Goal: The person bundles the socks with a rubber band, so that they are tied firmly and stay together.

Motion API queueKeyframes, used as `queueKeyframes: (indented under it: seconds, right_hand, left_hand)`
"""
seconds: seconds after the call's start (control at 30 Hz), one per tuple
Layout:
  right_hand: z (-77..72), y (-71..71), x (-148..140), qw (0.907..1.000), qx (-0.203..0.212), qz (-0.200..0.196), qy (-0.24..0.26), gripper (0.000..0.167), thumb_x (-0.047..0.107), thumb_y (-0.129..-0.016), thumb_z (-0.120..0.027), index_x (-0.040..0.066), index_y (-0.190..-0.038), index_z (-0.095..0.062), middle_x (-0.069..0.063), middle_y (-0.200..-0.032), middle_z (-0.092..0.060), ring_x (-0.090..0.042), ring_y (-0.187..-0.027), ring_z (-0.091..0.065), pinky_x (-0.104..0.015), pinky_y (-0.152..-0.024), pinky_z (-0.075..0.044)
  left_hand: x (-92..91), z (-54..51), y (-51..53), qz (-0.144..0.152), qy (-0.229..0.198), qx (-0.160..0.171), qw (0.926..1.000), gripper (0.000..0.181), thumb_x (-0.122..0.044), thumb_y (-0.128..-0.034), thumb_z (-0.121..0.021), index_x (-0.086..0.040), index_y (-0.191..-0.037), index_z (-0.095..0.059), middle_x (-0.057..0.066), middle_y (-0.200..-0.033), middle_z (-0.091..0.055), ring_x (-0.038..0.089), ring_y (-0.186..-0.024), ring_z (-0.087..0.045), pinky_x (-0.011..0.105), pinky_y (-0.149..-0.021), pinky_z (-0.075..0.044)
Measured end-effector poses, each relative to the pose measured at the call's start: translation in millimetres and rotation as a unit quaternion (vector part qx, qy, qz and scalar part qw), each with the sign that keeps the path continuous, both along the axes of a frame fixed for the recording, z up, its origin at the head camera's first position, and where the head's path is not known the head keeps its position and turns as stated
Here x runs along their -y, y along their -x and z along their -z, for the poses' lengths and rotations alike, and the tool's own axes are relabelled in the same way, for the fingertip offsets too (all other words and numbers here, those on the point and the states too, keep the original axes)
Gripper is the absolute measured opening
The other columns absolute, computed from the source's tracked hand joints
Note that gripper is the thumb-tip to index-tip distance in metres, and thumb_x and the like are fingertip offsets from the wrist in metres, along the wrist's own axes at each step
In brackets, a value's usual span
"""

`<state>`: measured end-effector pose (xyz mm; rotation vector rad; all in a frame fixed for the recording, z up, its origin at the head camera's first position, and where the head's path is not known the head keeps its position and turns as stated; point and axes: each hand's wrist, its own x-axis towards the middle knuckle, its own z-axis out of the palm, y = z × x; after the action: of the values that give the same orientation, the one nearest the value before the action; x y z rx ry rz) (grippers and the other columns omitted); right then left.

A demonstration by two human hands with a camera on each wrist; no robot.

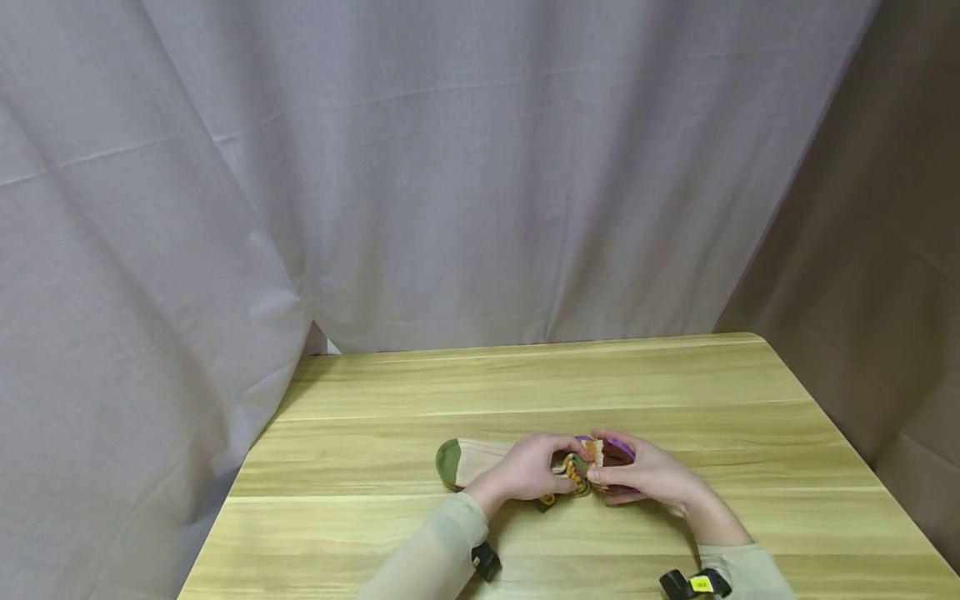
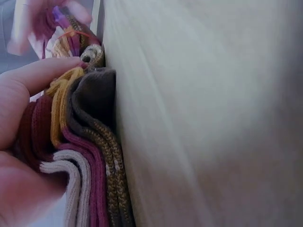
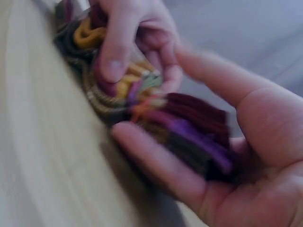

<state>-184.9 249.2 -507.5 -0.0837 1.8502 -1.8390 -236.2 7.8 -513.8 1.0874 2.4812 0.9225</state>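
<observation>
A stack of folded socks lies on the table, cream with a green toe on top; maroon, mustard, purple and dark brown layers show in the left wrist view. My left hand grips the stack near its middle, thumb and fingers on opposite sides. At the bunched right end, my right hand holds the sock cuffs between thumb and fingers. A thin orange-red band crosses the gathered part between the hands; the right wrist view blurs it. Parts of the socks are hidden behind both hands.
The socks lie on a wood-grain table. Grey curtain hangs behind its far edge and along the left side, with darker cloth on the right. Each wrist wears a small black camera.
</observation>
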Motion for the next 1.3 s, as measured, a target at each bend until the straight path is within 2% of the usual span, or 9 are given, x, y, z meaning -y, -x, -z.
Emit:
queueKeyframes:
  seconds: [0.1, 0.17, 0.37, 0.57, 0.77, 0.87, 1.0, 1.2, 1.3]
  right_hand:
    - [2.2, -0.3, -3, 0.9998, -0.002, 0.019, -0.003, 0.083, 0.017, -0.106, -0.064, -0.01, -0.166, -0.013, -0.039, -0.144, -0.051, -0.033, -0.106, -0.072, -0.052, -0.085, -0.063]
    - [4.0, -1.0, -7, 0.9996, 0.002, 0.027, -0.002, 0.079, 0.015, -0.107, -0.058, -0.006, -0.167, -0.012, -0.038, -0.144, -0.052, -0.033, -0.101, -0.074, -0.051, -0.083, -0.064]
    - [3.2, -4.2, -9, 0.9991, -0.001, 0.039, -0.015, 0.09, 0.008, -0.1, -0.068, 0.008, -0.172, -0.012, -0.039, -0.168, -0.013, -0.032, -0.097, -0.073, -0.051, -0.082, -0.064]
    - [0.3, -7.1, 5, 0.9895, -0.054, 0.085, -0.104, 0.092, 0.005, -0.091, -0.077, 0.002, -0.168, -0.027, -0.035, -0.167, -0.028, -0.03, -0.094, -0.073, -0.047, -0.074, -0.065]
    - [3.1, -7.2, 11, 0.9727, -0.076, 0.134, -0.173, 0.091, 0.025, -0.088, -0.089, 0.003, -0.163, -0.042, -0.035, -0.153, -0.049, -0.025, -0.09, -0.073, -0.042, -0.067, -0.065]
    - [5.5, -4.9, 4, 0.9827, -0.065, 0.115, -0.131, 0.09, 0.026, -0.093, -0.086, 0.002, -0.165, -0.037, -0.038, -0.153, -0.047, -0.026, -0.093, -0.073, -0.044, -0.072, -0.066]
    - [11.1, -2.0, -15, 0.9981, -0.022, 0.056, -0.016, 0.085, 0.014, -0.102, -0.072, 0.002, -0.169, -0.021, -0.04, -0.165, -0.024, -0.031, -0.104, -0.073, -0.048, -0.083, -0.064]
    - [25.3, -0.9, -39, 0.9982, -0.015, -0.019, 0.055, 0.084, 0.005, -0.105, -0.064, 0.007, -0.171, -0.013, -0.034, -0.163, -0.029, -0.031, -0.117, -0.068, -0.047, -0.093, -0.061]
    - [26.7, -1.8, -43, 0.9972, -0.016, -0.03, 0.067, 0.084, -0.001, -0.103, -0.061, 0.007, -0.171, -0.011, -0.032, -0.164, -0.027, -0.029, -0.118, -0.067, -0.045, -0.094, -0.061]
  left_hand:
    - [0.2, 0.2, 0.1, -0.007, -0.006, 0.017, 0.9998, 0.039, -0.019, -0.089, -0.088, -0.027, -0.125, -0.074, -0.012, -0.133, -0.072, 0.003, -0.123, -0.062, 0.021, -0.105, -0.046]
    - [0.1, 0.6, -0.8, -0.009, -0.011, 0.024, 0.9996, 0.038, -0.019, -0.0895, -0.087, -0.028, -0.125, -0.074, -0.011, -0.134, -0.072, 0.004, -0.124, -0.062, 0.022, -0.106, -0.046]
    - [-2.0, 1.2, -3.4, -0.005, -0.017, 0.023, 0.9996, 0.036, -0.019, -0.0903, -0.086, -0.028, -0.123, -0.075, -0.011, -0.134, -0.072, 0.005, -0.125, -0.062, 0.022, -0.106, -0.046]
    - [-3.3, -0.9, -2.9, 0.001, -0.009, 0.005, 0.9999, 0.035, -0.018, -0.0905, -0.085, -0.028, -0.123, -0.075, -0.013, -0.134, -0.072, 0.001, -0.12, -0.062, 0.02, -0.102, -0.047]
    - [-4.8, 0.7, -1.2, 0.002, -0.005, -0.006, 1.0, 0.034, -0.02, -0.0901, -0.085, -0.028, -0.122, -0.075, -0.016, -0.13, -0.073, -0.001, -0.116, -0.062, 0.02, -0.099, -0.048]
    - [-5.9, 1.6, -0.6, 0.001, -0.003, -0.007, 1.0, 0.035, -0.021, -0.0903, -0.085, -0.028, -0.122, -0.075, -0.015, -0.131, -0.072, 0.0, -0.118, -0.062, 0.02, -0.1, -0.047]
    - [-6.8, 2.9, -1.3, -0.003, -0.004, 0.001, 1.0, 0.035, -0.02, -0.0902, -0.086, -0.03, -0.122, -0.075, -0.014, -0.132, -0.072, 0.0, -0.12, -0.062, 0.02, -0.102, -0.047]
    - [-4.1, -0.5, -2.8, 0.022, 0.015, -0.025, 0.9993, 0.032, -0.015, -0.0898, -0.085, -0.027, -0.119, -0.077, -0.016, -0.122, -0.075, -0.003, -0.095, -0.06, 0.015, -0.093, -0.047]
    - [-3.2, -3.3, -3.9, 0.038, 0.027, -0.046, 0.9979, 0.031, -0.014, -0.0901, -0.083, -0.026, -0.119, -0.079, -0.016, -0.116, -0.076, -0.003, -0.08, -0.054, 0.013, -0.087, -0.047]
